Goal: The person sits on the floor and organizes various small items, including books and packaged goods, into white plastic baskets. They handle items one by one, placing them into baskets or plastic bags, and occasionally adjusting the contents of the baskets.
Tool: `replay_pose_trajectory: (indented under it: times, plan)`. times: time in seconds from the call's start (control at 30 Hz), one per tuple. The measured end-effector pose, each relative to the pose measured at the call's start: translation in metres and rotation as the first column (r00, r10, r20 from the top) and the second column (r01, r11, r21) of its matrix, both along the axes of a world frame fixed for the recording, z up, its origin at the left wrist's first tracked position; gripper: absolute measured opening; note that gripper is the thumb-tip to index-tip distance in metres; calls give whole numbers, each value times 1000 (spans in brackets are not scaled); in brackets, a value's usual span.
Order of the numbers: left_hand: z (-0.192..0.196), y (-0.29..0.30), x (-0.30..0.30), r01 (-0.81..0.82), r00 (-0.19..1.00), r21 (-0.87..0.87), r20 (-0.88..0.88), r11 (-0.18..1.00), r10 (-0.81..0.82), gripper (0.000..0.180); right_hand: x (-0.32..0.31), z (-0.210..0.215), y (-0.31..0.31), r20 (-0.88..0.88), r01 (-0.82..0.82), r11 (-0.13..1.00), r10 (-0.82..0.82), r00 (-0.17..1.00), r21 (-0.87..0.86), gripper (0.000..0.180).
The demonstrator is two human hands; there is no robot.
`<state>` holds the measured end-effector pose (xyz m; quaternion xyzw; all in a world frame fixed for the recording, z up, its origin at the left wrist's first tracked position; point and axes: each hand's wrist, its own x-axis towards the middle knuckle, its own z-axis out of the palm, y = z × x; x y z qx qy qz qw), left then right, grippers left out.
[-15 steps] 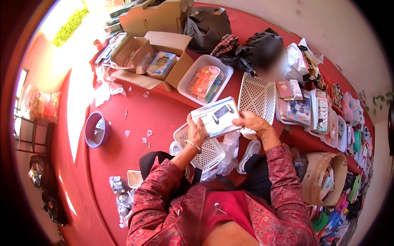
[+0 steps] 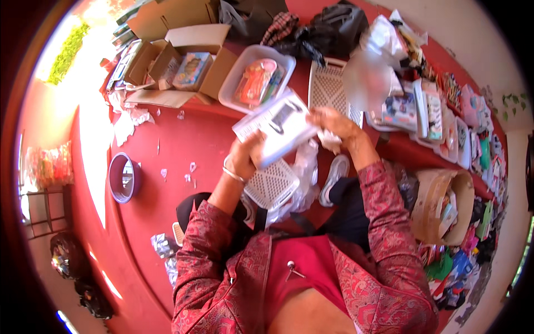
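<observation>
Here, the left hand (image 2: 245,157) and right hand (image 2: 337,123) grip the white box (image 2: 282,127) between them.

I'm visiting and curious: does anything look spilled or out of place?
Yes: small pale scraps lie loose on the red floor right of the purple basin, and crumpled white paper trails near the open cardboard box, like uncollected litter.

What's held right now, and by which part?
A white box: left hand grips its lower-left edge, right hand its right edge. A crumpled whitish piece shows under the right hand; can't tell if it's held.
</observation>
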<state>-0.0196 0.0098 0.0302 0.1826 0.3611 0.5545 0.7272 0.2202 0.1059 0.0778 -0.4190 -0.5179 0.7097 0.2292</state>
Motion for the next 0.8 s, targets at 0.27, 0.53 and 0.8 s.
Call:
replay_pose_trajectory:
  times: [0.27, 0.53, 0.8]
  plan:
    - [15, -3, -18, -392, 920, 34, -6, 920, 392, 30, -42, 12, -51, -453, -156, 961, 38, 891, -228, 56]
    - [5, -3, 8, -258, 966, 30, 45, 966, 256, 37, -75, -18, -58, -108, 153, 880, -224, 969, -450, 35]
    - [-1, -2, 10, -168, 975, -59, 137, 984, 174, 31, -74, -14, -52, -276, 198, 890, -328, 904, -411, 23]
